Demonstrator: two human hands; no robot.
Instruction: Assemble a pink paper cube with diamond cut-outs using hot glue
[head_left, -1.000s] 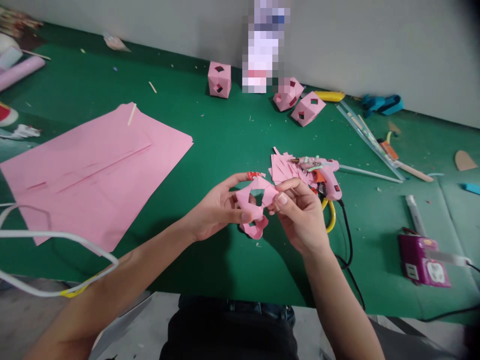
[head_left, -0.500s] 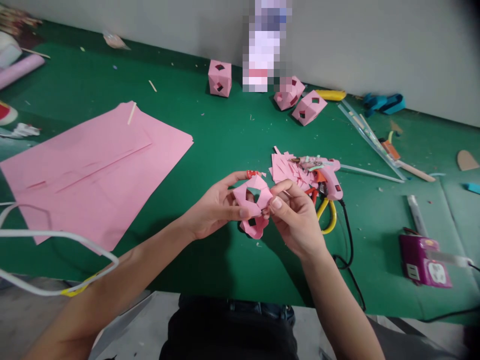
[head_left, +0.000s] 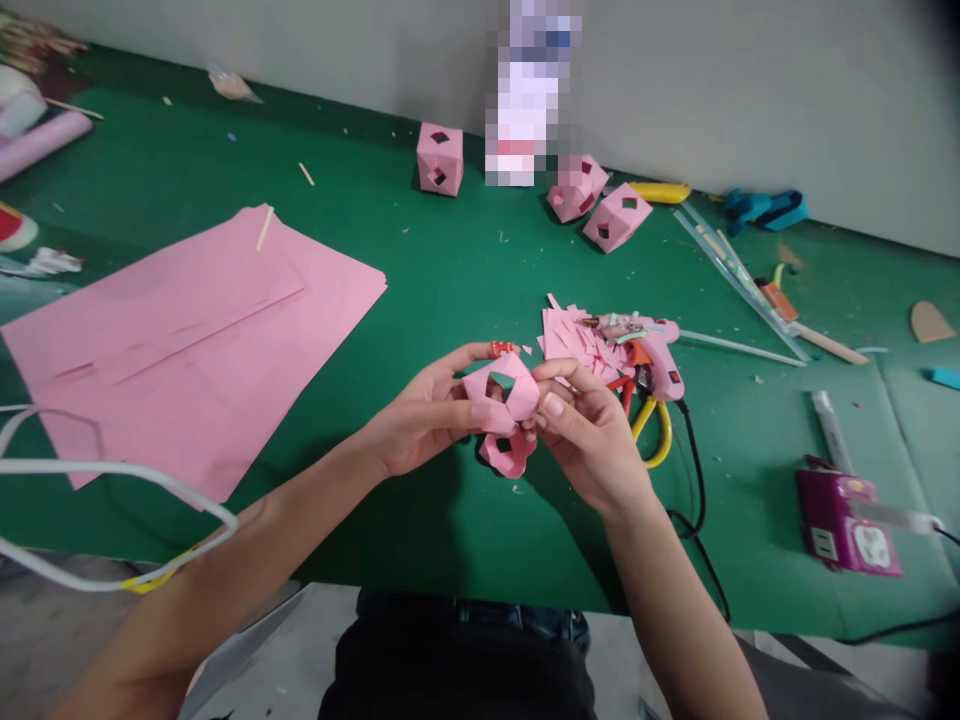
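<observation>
Between both hands is a folded pink paper shape (head_left: 519,403) with diamond-shaped openings, green table showing through them. My left hand (head_left: 431,410) grips its left side, thumb in front; a red wrapping circles one fingertip behind it. With thumb and index finger my right hand (head_left: 581,425) pinches the right edge. The lower part of the shape hangs below the fingers and has a curved edge. Just beyond my right hand lie a pile of pink paper strips (head_left: 570,340) and a pink glue gun (head_left: 660,360).
Large pink sheets (head_left: 225,350) cover the table's left part. Three pink paper cubes (head_left: 441,160) stand near the wall. Yellow-handled scissors (head_left: 664,440) and a black cable lie right of my right hand. A purple box (head_left: 847,520) sits far right, and a white cable (head_left: 150,468) loops over my left forearm.
The paper shape has tilted and shifted slightly left in my hands, so its upper opening looks different. My left thumb has moved slightly up and left. Both hands keep their hold.
</observation>
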